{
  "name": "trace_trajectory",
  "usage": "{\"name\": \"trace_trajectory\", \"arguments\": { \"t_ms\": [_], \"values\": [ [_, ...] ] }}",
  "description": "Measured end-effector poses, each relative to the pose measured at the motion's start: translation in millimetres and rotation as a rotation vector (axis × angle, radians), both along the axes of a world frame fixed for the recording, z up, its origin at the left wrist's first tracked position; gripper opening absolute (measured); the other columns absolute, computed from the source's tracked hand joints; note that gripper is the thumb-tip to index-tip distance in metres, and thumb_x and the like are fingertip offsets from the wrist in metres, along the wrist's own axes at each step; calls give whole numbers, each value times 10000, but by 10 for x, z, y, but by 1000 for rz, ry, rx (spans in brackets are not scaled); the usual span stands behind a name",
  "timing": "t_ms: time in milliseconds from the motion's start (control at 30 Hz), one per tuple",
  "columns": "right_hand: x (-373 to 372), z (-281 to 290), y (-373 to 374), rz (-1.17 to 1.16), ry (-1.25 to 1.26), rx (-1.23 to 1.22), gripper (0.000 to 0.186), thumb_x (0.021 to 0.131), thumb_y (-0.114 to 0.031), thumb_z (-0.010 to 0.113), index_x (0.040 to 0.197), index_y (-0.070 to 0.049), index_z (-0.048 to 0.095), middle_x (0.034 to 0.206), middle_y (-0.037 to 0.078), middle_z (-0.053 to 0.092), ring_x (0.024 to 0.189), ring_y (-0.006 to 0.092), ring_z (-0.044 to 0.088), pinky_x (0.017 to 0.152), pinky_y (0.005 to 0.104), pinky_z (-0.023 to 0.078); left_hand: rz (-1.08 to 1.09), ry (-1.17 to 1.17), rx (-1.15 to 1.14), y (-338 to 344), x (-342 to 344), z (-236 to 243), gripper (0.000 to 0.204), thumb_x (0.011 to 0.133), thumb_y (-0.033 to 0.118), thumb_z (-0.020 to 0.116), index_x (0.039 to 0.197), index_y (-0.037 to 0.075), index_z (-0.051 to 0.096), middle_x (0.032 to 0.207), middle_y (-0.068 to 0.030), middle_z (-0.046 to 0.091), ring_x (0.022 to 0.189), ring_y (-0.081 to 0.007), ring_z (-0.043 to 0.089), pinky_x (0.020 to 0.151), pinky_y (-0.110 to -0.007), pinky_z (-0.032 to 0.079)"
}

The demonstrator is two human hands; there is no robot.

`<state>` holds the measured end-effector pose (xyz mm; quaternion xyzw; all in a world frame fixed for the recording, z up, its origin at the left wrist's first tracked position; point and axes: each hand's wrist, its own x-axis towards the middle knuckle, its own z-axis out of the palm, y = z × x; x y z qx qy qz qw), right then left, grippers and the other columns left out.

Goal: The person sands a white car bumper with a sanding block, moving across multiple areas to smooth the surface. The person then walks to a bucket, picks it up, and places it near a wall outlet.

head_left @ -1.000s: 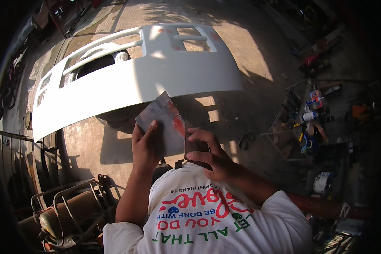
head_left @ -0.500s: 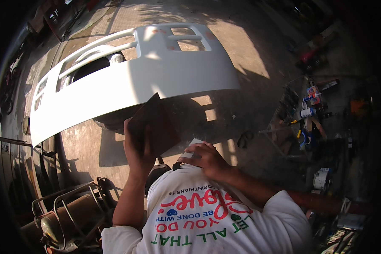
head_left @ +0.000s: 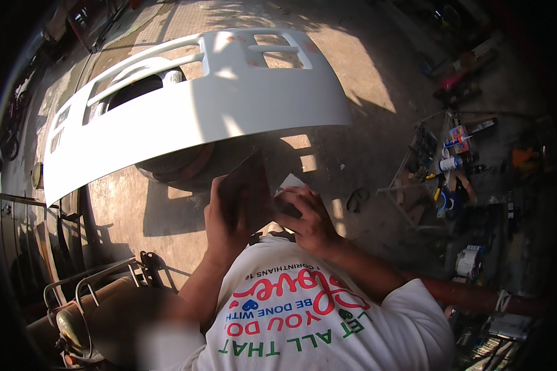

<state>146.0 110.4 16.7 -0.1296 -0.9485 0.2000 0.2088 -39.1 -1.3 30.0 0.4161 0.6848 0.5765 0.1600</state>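
In front of my body, my left hand (head_left: 224, 217) grips a dark brown sheet (head_left: 249, 179) that looks like sandpaper, thumb on the near face. Close by on the right, my right hand (head_left: 308, 217) has its fingers curled round a small flat white piece (head_left: 292, 180), whose kind I cannot make out. Its fingertips are at the sheet's right edge; whether they touch it is unclear. Beyond both hands lies a large white vehicle bumper (head_left: 266, 102) with cut-out openings and a few reddish patches, half in bright sun.
Under the bumper is a dark round tyre-like support (head_left: 176, 166). A metal frame with a cylinder (head_left: 74, 321) stands at the lower left. At the right, a rack (head_left: 408, 167) and a cluttered spread of tools and tape (head_left: 445, 201) lie in shade. A dark loop (head_left: 356, 200) rests on the floor.
My left hand has brought the brown sheet right and lower, close to my right hand. The right hand has lifted slightly, with the white piece still in it.
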Motion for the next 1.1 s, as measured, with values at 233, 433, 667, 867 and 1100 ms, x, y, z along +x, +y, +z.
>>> {"name": "trace_trajectory", "arguments": {
  "t_ms": [233,433,667,867,1100],
  "values": [
    [-58,181,29,-121,159,-119,577,806,21,594,1283,-286,695,1257,93,562,1241,298,524,1088,501,379,-64,77,-41,-16,-166,228,418,895,-15,598,1294,8,477,1020,-152,704,972,-239,708,855,-346,543],
    [-37,66,55,25,103,-34,681,668,134,633,1256,-203,696,1292,97,549,1222,314,530,1055,491,394,16,-49,82,57,-200,353,426,838,16,649,1239,23,503,1028,-194,695,1014,-350,714,808,-392,552],
    [-63,66,97,-28,85,-51,714,674,148,608,1303,-186,669,1302,139,535,1249,348,524,1100,484,397,-57,204,91,189,-77,529,417,848,-61,576,1248,29,500,1007,-215,702,942,-394,719,772,-380,571],
    [-109,486,-43,217,465,-251,850,610,196,683,1330,-241,572,1354,175,465,1288,407,487,1089,506,409,52,-295,287,264,-196,371,320,958,3,584,1266,-5,498,1100,-149,682,1009,-217,683,874,-326,535],
    [81,340,680,-160,63,231,585,710,67,631,1225,-201,707,1241,134,585,1193,334,554,1046,496,427,-28,-410,192,169,-13,168,472,896,86,730,1291,3,486,1110,-127,684,983,-252,698,823,-334,545]
  ]
}}
